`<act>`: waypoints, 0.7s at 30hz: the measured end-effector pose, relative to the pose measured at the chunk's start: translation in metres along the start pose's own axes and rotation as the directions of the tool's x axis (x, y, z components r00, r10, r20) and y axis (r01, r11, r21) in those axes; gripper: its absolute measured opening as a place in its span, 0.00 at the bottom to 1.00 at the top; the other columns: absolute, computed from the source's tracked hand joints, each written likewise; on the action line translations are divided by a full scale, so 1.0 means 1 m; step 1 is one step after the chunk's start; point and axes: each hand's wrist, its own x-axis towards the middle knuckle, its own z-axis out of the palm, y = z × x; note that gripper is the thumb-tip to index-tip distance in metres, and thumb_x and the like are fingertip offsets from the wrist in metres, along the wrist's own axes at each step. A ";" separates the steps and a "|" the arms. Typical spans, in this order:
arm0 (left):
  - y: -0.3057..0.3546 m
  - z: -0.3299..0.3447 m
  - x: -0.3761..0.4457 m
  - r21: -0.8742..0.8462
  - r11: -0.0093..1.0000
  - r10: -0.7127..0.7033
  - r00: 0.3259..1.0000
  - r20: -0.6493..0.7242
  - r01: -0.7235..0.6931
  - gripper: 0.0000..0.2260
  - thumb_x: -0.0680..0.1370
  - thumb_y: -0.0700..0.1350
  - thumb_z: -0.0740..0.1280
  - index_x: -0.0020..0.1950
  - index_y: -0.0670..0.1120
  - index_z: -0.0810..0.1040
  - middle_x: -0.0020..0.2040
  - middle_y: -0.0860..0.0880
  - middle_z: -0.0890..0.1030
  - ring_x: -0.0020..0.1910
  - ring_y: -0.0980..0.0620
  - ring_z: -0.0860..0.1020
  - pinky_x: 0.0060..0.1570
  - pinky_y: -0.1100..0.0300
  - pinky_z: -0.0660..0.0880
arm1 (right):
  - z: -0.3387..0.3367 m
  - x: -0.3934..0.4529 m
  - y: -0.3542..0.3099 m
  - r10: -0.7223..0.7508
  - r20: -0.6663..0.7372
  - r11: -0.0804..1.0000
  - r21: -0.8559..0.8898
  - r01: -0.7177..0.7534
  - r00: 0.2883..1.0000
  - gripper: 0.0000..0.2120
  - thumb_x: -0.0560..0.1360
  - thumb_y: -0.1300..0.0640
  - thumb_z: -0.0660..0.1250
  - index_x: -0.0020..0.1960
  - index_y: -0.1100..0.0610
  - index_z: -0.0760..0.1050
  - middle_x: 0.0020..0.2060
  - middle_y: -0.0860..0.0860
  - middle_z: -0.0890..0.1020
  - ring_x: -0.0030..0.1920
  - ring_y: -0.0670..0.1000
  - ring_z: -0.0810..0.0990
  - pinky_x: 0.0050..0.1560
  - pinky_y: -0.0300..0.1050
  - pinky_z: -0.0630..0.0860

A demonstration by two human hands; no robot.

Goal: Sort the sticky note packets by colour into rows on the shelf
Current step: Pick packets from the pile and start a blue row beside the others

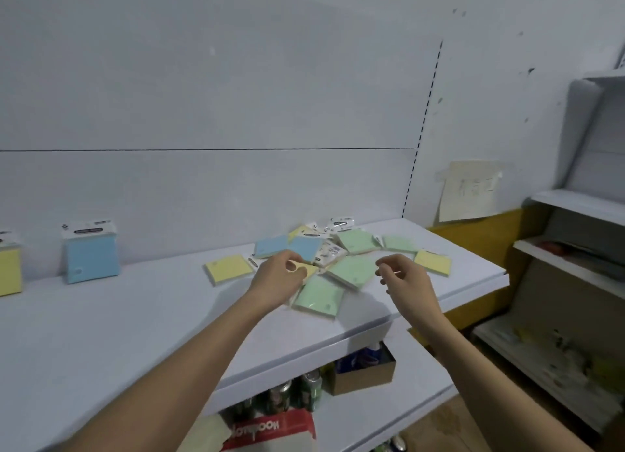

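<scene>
At the white shelf [135, 333], mid-sort: my left hand [280, 279] pinches a corner of a yellow packet [310, 269] between thumb and forefinger, the other fingers curled under, taking it at the near edge of the loose pile [338, 255], where blue, green, yellow and white-backed packets lie overlapped and unsorted. My right hand [402, 277] hovers just beside the pile w/ fingers loosely curled and nothing in it that I can make out (a thin pale streak near the fingertips is too blurred to call), prob. ready to steady the heap or take the next packet. Two packets already stand upright against the back wall well to the left, a blue one [92, 253] and a yellow one [10, 269] at the frame edge, which I read as the start of the rows, propped so colours face out. A single yellow packet [230, 268] lies flat apart from the pile, toward those rows. Most of the job is left, approx. a dozen packets unsorted. Below, on a lower shelf: a cardboard box [363, 373], cans [304, 394].
</scene>
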 end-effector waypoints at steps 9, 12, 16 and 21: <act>-0.003 0.012 0.096 0.087 0.996 0.033 0.999 0.030 -0.035 0.12 0.74 0.41 0.66 0.56 0.48 0.80 0.50 0.51 0.81 0.48 0.51 0.79 0.48 0.59 0.75 | 0.009 0.101 0.017 0.057 0.097 0.988 -0.151 -0.042 0.994 0.07 0.75 0.57 0.63 0.51 0.52 0.77 0.43 0.49 0.80 0.44 0.51 0.81 0.43 0.50 0.79; -0.006 0.020 0.119 0.183 0.983 0.016 0.997 0.079 -0.031 0.16 0.74 0.41 0.67 0.62 0.46 0.77 0.54 0.49 0.79 0.52 0.49 0.78 0.54 0.56 0.75 | 0.014 0.123 0.029 0.111 0.111 0.976 -0.201 -0.087 0.988 0.08 0.75 0.59 0.64 0.53 0.56 0.78 0.44 0.52 0.81 0.44 0.53 0.81 0.48 0.54 0.80; -0.008 0.029 0.146 0.418 0.908 -0.061 0.978 0.200 -0.029 0.27 0.73 0.47 0.71 0.69 0.43 0.68 0.66 0.44 0.67 0.60 0.44 0.73 0.55 0.56 0.71 | 0.028 0.152 0.038 0.101 0.161 0.971 -0.230 -0.062 0.982 0.09 0.75 0.59 0.65 0.54 0.58 0.79 0.47 0.54 0.82 0.44 0.53 0.80 0.49 0.52 0.79; -0.013 0.032 0.172 0.551 0.833 -0.180 0.966 0.185 0.050 0.30 0.69 0.57 0.74 0.64 0.43 0.69 0.62 0.45 0.71 0.55 0.47 0.74 0.50 0.57 0.71 | 0.046 0.184 0.050 0.115 0.215 0.866 -0.500 0.008 0.970 0.18 0.77 0.48 0.64 0.58 0.61 0.74 0.54 0.57 0.77 0.52 0.58 0.76 0.45 0.45 0.67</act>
